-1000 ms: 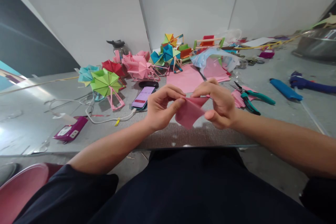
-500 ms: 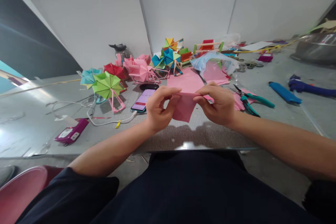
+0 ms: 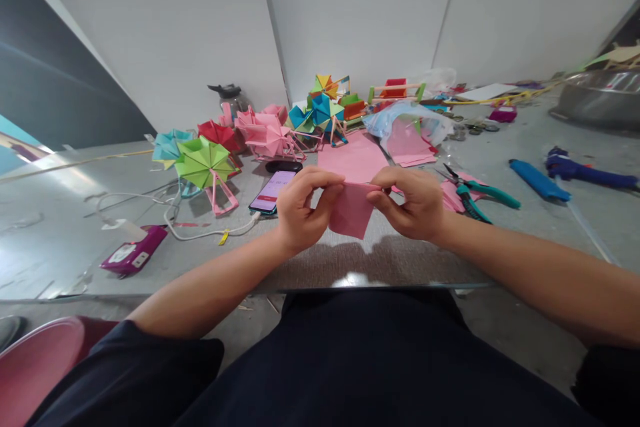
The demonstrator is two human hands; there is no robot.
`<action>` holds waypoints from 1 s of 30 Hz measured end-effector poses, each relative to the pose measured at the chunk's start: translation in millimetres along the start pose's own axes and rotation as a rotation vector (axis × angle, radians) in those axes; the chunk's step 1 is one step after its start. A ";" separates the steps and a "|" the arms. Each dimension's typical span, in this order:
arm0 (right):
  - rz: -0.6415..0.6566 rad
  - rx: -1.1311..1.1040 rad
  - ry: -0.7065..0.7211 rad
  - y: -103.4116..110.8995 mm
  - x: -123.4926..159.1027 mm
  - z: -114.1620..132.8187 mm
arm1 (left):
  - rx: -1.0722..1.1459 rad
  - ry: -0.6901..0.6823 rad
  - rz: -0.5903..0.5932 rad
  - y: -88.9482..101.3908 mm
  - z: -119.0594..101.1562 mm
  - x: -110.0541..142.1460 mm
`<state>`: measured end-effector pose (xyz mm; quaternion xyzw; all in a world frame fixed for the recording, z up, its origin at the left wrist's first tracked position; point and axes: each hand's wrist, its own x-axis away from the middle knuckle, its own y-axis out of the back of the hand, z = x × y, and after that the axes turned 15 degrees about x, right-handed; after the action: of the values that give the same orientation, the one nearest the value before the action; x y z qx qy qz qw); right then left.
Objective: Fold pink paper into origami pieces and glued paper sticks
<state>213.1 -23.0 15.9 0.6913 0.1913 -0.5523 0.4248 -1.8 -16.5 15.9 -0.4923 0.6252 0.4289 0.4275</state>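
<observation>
A piece of pink paper point(image 3: 351, 211) is held up between my two hands over the front of the table, its lower part hanging down. My left hand point(image 3: 306, 208) pinches its upper left corner between thumb and fingers. At the upper right corner, my right hand point(image 3: 413, 203) pinches the same top edge, which looks folded over. Behind the hands lies a larger pink sheet point(image 3: 353, 155), partly covered by them. Green-handled pliers point(image 3: 475, 192) rest on pink paper scraps to the right of my right hand.
Left of my hands are a phone point(image 3: 273, 192), a purple power strip point(image 3: 134, 251) and a green paper umbrella model point(image 3: 206, 163). A plastic bag point(image 3: 407, 121) stands behind. A blue glue gun point(image 3: 593, 170) lies at right, near a metal bowl point(image 3: 600, 100).
The pink paper has dropped slightly in view and its hanging part has swung a little to the right. Both hands keep their pinch on its top edge.
</observation>
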 end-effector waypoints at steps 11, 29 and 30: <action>-0.039 0.038 0.110 -2.3 0.1 -4.4 | -0.016 0.050 0.192 -0.7 -2.4 0.0; -0.036 0.136 0.201 -8.8 5.5 -11.5 | -0.155 -0.087 0.236 1.3 0.7 3.2; -0.030 0.150 0.203 -8.7 6.0 -11.8 | -0.171 -0.092 0.242 1.4 0.7 4.0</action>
<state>215.7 -9.9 7.4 0.7705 0.2016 -0.4985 0.3423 -3.7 -16.6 12.1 -0.4276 0.6211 0.5511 0.3573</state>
